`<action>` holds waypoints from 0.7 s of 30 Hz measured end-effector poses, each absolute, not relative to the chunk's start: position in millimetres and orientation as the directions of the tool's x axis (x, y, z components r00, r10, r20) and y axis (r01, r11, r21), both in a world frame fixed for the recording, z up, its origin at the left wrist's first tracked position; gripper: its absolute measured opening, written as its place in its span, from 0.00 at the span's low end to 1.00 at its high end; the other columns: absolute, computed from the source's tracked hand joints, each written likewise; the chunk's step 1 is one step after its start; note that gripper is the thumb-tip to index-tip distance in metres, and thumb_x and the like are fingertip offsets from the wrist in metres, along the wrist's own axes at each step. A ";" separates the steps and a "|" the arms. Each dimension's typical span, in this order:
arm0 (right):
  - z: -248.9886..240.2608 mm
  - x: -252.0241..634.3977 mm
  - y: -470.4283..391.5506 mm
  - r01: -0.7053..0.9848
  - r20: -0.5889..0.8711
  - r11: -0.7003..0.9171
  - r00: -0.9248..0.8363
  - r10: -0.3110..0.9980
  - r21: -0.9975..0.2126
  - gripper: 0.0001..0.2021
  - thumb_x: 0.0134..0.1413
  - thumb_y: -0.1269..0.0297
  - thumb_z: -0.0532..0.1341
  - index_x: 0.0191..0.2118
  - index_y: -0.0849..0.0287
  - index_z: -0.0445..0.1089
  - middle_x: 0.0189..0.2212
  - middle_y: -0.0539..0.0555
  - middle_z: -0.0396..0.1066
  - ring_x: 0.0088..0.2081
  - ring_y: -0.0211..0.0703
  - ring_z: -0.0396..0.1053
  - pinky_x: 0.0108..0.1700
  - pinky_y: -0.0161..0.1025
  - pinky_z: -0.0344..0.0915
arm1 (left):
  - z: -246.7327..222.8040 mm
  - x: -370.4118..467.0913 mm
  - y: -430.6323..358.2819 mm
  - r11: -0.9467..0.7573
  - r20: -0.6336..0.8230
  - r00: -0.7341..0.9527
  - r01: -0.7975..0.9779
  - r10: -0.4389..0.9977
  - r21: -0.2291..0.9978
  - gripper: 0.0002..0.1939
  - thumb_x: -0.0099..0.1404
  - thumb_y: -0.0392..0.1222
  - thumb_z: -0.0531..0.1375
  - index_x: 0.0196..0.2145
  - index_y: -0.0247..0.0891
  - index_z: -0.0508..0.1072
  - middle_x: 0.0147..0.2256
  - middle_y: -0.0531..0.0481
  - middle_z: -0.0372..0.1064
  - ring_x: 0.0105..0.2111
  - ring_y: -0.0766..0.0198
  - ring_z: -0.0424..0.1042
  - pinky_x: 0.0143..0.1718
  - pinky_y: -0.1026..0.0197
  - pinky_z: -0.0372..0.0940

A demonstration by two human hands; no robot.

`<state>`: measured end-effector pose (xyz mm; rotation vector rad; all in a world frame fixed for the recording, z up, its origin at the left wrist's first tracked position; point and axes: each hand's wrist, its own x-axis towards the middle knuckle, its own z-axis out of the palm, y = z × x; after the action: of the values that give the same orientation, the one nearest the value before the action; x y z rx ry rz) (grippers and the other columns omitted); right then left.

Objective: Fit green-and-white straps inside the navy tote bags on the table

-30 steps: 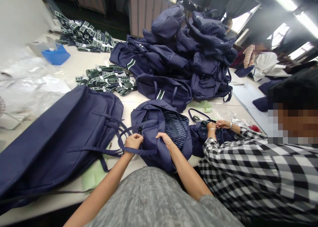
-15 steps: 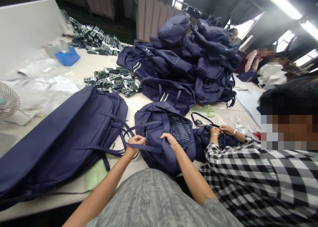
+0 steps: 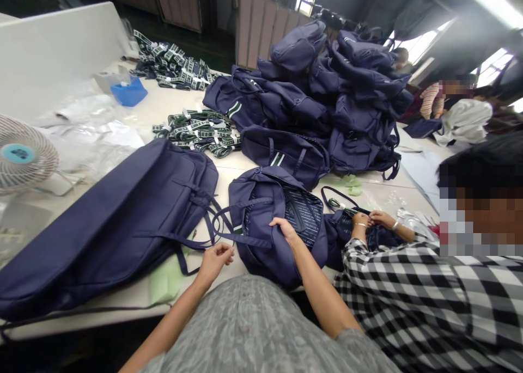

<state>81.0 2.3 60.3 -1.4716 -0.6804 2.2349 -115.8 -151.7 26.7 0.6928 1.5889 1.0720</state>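
A navy blue bag lies in front of me with its zip opening spread, showing a dark lining printed with white lines. My right hand grips the fabric at the edge of that opening; some of its fingers are hidden. My left hand is just left of the bag, below its strap, apart from the cloth. Its fingers are curled together in a pinch, and anything between them is too small to make out. Farther left lies a larger navy bag with long straps.
Behind are a heap of navy bags and bundles of green-and-white striped webbing. At left stand a fan and a blue paper tray. A co-worker in a checked shirt handles another bag close on my right.
My left hand has come away from the bag's strap and side, moving down toward me. My right hand stays on the bag. The view has turned slightly left.
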 end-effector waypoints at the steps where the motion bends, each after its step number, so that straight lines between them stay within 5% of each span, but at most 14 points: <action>1: 60.8 81.1 2.3 -0.055 -0.759 -0.835 -0.385 0.524 -0.548 0.09 0.36 0.72 0.54 0.27 0.62 0.70 0.19 0.50 0.71 0.25 0.43 0.71 0.34 0.38 0.68 | 24.7 -117.5 -151.4 0.439 -0.441 -0.295 -0.078 0.848 0.895 0.14 0.49 0.51 0.61 0.24 0.36 0.71 0.21 0.50 0.70 0.22 0.64 0.70 0.26 0.62 0.65; 9: 59.9 81.0 3.0 -0.102 -0.780 -0.861 -0.379 0.497 -0.499 0.09 0.36 0.73 0.55 0.28 0.61 0.70 0.17 0.47 0.69 0.23 0.40 0.69 0.34 0.36 0.68 | -2.7 -119.6 -157.2 0.398 -0.351 -0.188 0.384 0.917 0.833 0.07 0.50 0.42 0.55 0.23 0.38 0.71 0.20 0.52 0.70 0.23 0.62 0.70 0.28 0.63 0.62; 17: 60.2 81.9 1.9 -0.074 -0.779 -0.857 -0.381 0.497 -0.510 0.08 0.35 0.71 0.56 0.26 0.61 0.70 0.19 0.49 0.70 0.26 0.43 0.71 0.34 0.38 0.69 | 10.8 -116.4 -154.0 0.485 -0.503 -0.229 -0.135 0.833 0.864 0.14 0.47 0.51 0.62 0.25 0.36 0.70 0.23 0.50 0.71 0.23 0.64 0.71 0.27 0.62 0.66; 21: 57.1 83.5 1.9 -0.035 -0.775 -0.848 -0.387 0.499 -0.529 0.08 0.36 0.70 0.56 0.27 0.61 0.70 0.19 0.49 0.70 0.26 0.43 0.71 0.34 0.39 0.69 | 17.7 -119.7 -156.7 0.466 -0.511 -0.256 -0.218 0.821 0.857 0.16 0.46 0.51 0.65 0.26 0.34 0.72 0.24 0.48 0.72 0.24 0.64 0.71 0.28 0.62 0.67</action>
<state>83.5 1.9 57.1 -1.5028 -0.6257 2.2874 -119.7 -156.7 17.7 0.5501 1.5171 1.0843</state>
